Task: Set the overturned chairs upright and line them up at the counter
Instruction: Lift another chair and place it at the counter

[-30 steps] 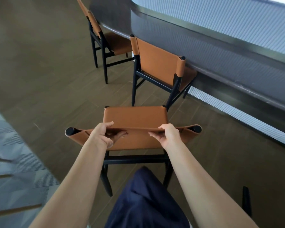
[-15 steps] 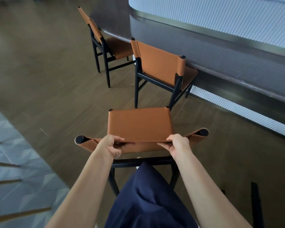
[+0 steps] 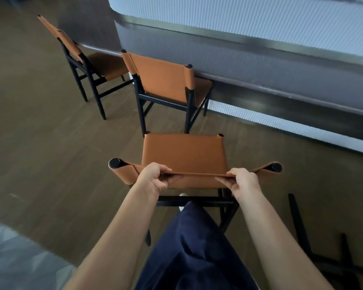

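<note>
Item 1, left hand (image 3: 155, 177): we had it closed round the top edge of the backrest (image 3: 193, 183) of the nearest chair (image 3: 184, 152), left of the middle, fingers curled over the tan leather. The forearm reached forward and slightly inward from the lower left.

Item 2, right hand (image 3: 242, 182): we gripped the same edge right of the middle, fingers bent over it, knuckles up. The forearm stretched forward from the lower right, roughly level with the other.

Item 3, nearest chair: upright, black frame, tan seat pointing away from us, directly ahead, with our dark blue trouser leg (image 3: 197, 248) just behind its rear rail. We could not tell whether its feet touched the floor (image 3: 40, 132).

Item 4, second chair (image 3: 166, 77): upright just beyond the first, seat turned to the bench (image 3: 260, 32), its back toward us.

Item 5, third chair (image 3: 105, 65): upright farther left along the same bench, near the second.

Item 6, black chair legs (image 3: 298, 222): at our lower right, beside the nearest chair and apart from it. The rest lay out of frame.
</note>
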`<state>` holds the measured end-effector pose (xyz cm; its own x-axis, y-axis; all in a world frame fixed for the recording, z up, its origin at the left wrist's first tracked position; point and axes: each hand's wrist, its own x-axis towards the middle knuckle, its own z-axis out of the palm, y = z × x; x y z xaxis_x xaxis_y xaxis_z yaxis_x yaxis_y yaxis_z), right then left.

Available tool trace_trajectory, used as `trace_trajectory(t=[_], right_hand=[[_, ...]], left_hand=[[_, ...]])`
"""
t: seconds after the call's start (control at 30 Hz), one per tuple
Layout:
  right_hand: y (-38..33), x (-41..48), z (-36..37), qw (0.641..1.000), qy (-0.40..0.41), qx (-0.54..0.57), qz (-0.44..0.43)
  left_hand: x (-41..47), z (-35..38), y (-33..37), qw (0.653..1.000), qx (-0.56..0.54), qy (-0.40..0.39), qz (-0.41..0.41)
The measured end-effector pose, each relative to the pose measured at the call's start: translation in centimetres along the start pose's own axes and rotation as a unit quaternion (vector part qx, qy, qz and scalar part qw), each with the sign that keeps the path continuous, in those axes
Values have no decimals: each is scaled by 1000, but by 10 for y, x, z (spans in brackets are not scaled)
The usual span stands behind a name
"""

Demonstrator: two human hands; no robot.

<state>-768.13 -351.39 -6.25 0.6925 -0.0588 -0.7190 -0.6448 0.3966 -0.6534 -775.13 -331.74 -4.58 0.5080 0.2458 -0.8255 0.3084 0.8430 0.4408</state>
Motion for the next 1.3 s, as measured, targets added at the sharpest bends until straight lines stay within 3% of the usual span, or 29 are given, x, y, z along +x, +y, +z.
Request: trace_trajectory(t=[0.5,1.3], right_hand=[[-37,38,-79,987,121,100,11],[-206,126,-7,992,95,68,-42]], left_hand=[[48,102,-52,989,133,-42,-39],[101,283,37,981,166,-85,-50]])
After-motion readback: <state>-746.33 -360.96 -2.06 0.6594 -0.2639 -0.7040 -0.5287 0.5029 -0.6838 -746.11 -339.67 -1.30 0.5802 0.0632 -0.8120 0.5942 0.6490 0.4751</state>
